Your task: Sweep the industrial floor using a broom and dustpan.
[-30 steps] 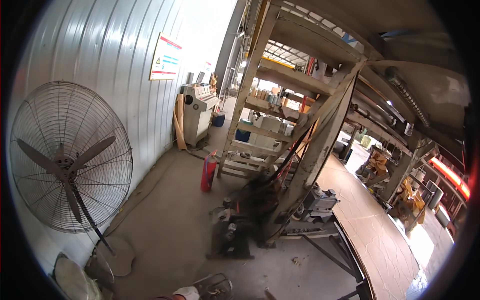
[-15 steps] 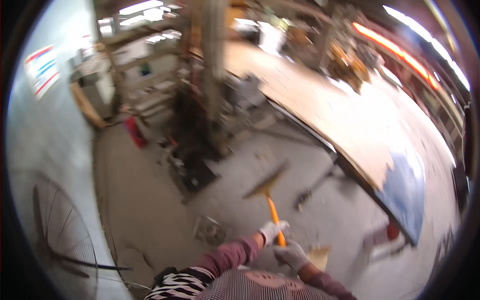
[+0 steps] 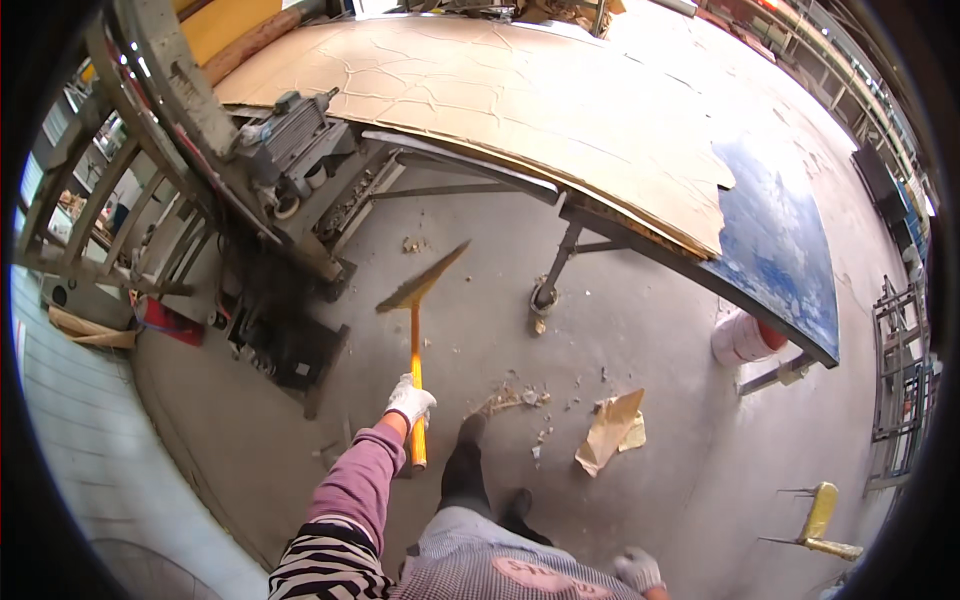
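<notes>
My left hand [image 3: 410, 402], in a white glove, is wrapped round the yellow handle [image 3: 416, 345] of a broom. The handle's butt end sticks out below the fist. Beyond it, the wide, thin broom head [image 3: 425, 278] slants over the grey floor; whether it touches the floor I cannot tell. My right hand [image 3: 638, 569], also gloved in white, hangs low beside my apron with loosely bent fingers and nothing visible in it. Small debris [image 3: 525, 396] is scattered by my foot, and a torn piece of brown cardboard [image 3: 610, 432] lies to its right.
A long table [image 3: 640, 235] covered with tan sheets crosses the far side. Under its right end stands a white bucket [image 3: 745, 338]. A motor [image 3: 295, 135] and dark machinery are at the left, near a red object [image 3: 172, 322]. A yellow-wrapped frame [image 3: 822, 520] is at lower right.
The view has swung right, bringing the table across the top. My right hand has let go of the broom handle and dropped to my side; my left hand still holds it.
</notes>
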The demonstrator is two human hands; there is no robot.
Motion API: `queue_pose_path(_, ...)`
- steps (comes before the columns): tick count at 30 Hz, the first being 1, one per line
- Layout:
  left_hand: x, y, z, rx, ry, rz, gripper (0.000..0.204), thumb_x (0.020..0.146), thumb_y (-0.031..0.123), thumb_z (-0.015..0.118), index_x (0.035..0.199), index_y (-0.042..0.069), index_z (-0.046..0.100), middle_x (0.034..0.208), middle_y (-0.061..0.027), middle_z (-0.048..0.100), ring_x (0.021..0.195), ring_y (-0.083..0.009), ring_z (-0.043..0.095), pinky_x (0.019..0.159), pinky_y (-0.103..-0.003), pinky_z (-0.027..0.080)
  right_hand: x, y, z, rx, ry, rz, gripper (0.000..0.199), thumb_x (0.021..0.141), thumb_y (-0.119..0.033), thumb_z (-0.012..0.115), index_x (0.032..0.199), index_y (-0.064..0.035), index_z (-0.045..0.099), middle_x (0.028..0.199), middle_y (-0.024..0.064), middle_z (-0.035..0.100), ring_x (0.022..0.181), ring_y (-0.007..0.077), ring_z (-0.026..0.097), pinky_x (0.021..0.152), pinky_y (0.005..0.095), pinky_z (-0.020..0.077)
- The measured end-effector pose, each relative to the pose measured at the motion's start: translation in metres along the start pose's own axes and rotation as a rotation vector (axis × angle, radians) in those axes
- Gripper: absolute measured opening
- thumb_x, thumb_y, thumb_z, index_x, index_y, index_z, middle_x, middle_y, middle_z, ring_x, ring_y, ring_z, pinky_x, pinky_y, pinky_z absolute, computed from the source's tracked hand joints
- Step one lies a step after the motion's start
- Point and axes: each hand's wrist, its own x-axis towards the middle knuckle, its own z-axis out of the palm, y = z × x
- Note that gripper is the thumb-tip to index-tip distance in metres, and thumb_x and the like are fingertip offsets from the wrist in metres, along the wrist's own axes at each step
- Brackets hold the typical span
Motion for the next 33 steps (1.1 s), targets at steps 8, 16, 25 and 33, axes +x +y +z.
queue_pose_path(8,0.291,0.049,-0.058,0.749,0.252,0.035,0.059,0.089,0.019,0.048,0.142,0.003,0.029,0.123,-0.0213,0.058,0.113,-0.0342,0.058,0.093,-0.042,0.048,-0.007,-0.124,0.001,0.804,-0.091,0.538,0.025,0.088,-0.028,0.061,0.098,-0.0051,0.065,0.091,0.0116,0.066,0.086,0.0248,0.062,0.077,0.0368,0.0498)
queue_pose_path(16,0.38,0.117,-0.059,0.807,0.124,-0.041,0.059,0.09,0.021,0.047,0.143,0.003,0.027,0.118,-0.0204,0.06,0.1,-0.0324,0.064,0.086,-0.043,0.051,0.056,-0.19,-0.001,0.92,-0.191,0.633,0.03,0.088,-0.025,0.06,0.108,-0.0036,0.062,0.097,0.0133,0.065,0.089,0.0253,0.061,0.078,0.0346,0.0492)
queue_pose_path(25,0.219,-0.026,-0.021,0.884,-0.107,0.107,0.061,0.084,0.016,0.046,0.14,0.002,0.028,0.103,-0.0301,0.062,0.082,-0.0363,0.067,0.069,-0.044,0.054,0.062,-0.189,-0.015,0.991,-0.205,0.557,0.029,0.088,-0.022,0.06,0.108,-0.0018,0.061,0.094,0.0142,0.065,0.084,0.0242,0.061,0.073,0.0319,0.0492)
queue_pose_path(33,-0.044,-0.044,0.091,0.383,-0.481,-0.161,0.069,0.072,0.017,0.06,0.134,0.003,0.034,0.062,-0.0146,0.058,0.047,-0.0265,0.059,0.042,-0.039,0.047,0.08,-0.112,-0.027,0.924,-0.36,0.354,0.04,0.086,-0.012,0.055,0.121,0.0063,0.05,0.066,0.0102,0.059,0.05,0.0184,0.058,0.047,0.0313,0.0501)
